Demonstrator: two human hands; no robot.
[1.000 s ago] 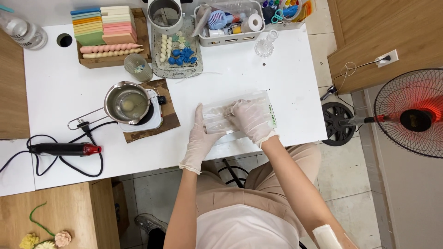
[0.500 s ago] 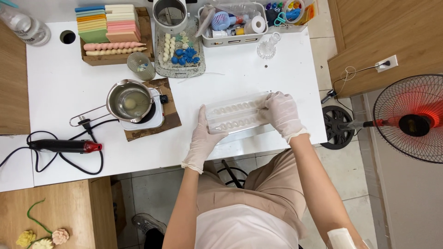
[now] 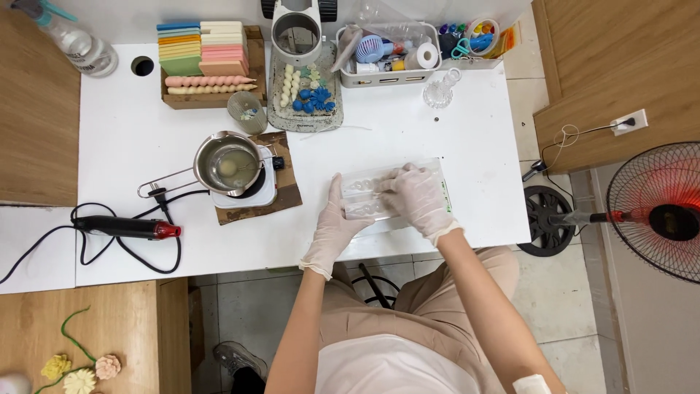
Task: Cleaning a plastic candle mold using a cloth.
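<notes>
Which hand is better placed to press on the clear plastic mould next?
Probably the right hand: it lies on top of the clear plastic mould tray, while the left hand only steadies its near-left edge.

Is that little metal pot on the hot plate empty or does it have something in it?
Not empty: the metal pot holds pale, translucent liquid with a lump in it.

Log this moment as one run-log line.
left hand: steadies clear mould | right hand: rests on mould | both gloved | nearby: melting pot
</notes>
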